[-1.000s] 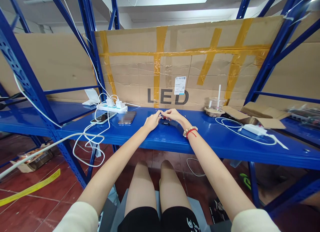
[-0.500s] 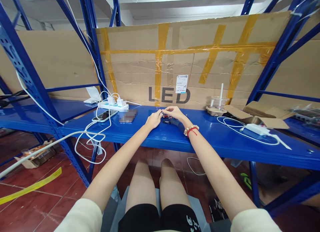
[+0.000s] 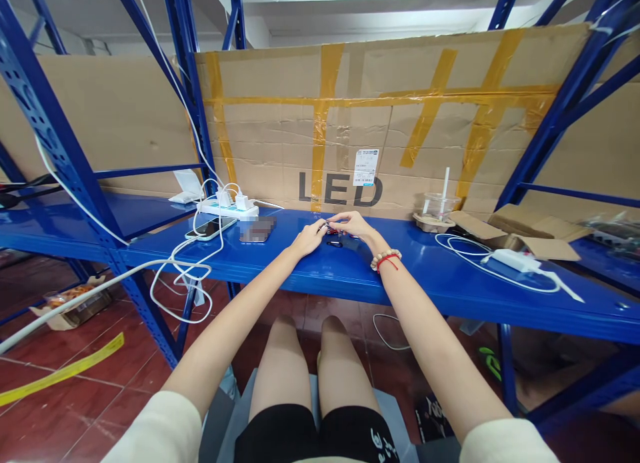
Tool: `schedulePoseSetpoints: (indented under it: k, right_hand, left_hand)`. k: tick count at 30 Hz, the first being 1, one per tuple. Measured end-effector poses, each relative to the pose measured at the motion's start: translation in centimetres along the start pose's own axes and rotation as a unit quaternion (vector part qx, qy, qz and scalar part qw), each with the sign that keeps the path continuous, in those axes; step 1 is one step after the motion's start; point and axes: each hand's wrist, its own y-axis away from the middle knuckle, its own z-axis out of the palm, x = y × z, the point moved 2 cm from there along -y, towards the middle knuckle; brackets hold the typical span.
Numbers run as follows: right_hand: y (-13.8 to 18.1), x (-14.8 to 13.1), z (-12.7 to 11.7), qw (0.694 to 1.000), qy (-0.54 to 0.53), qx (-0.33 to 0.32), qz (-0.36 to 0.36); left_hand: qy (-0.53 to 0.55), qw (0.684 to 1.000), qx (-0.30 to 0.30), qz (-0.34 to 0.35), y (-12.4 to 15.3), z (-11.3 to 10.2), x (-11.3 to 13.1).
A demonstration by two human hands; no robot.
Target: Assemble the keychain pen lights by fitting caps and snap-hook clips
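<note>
My left hand (image 3: 309, 237) and my right hand (image 3: 354, 224) meet over the blue metal shelf (image 3: 425, 276), fingertips pinched together on a small red and dark part (image 3: 331, 230) that is too small to name. A small black piece (image 3: 334, 242) lies on the shelf just below the fingers. A bead bracelet with a red string (image 3: 384, 258) circles my right wrist. My legs show under the shelf.
A white power strip (image 3: 227, 210) with chargers, a phone (image 3: 210, 228) and a second phone (image 3: 257, 229) lie to the left. White cables (image 3: 185, 276) hang over the front edge. A plastic cup with a straw (image 3: 438, 206), a white adapter (image 3: 515, 259) and open cardboard (image 3: 520, 230) sit right. Taped cardboard marked LED (image 3: 340, 190) backs the shelf.
The view has drifted slightly; my two hands stay pinched together at the same spot on the shelf, with only small finger movement.
</note>
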Motion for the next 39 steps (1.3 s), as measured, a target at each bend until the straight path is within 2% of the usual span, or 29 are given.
schedulePoseSetpoints:
  k: [5,13,18,23,39]
  right_hand:
    - [-0.1,0.5,0.0,1.000,0.001,-0.014,0.018]
    - [0.1,1.3,-0.1,0.999,0.000,-0.021,0.039]
    - [0.3,0.5,0.1,1.000,-0.005,-0.012,0.005]
    - [0.5,0.0,0.2,0.999,0.022,-0.019,0.013]
    - [0.1,-0.1,0.6,0.998,0.029,-0.025,-0.051]
  left_hand:
    - [-0.020,0.999,-0.022,0.022,-0.2,0.3,-0.6]
    - [0.008,0.998,-0.032,0.060,-0.3,0.5,-0.8]
    - [0.033,0.997,-0.002,0.071,-0.2,0.4,-0.6]
    - [0.020,0.996,-0.007,0.086,-0.1,0.3,-0.5]
    - [0.028,0.995,0.020,0.094,-0.1,0.0,-0.3]
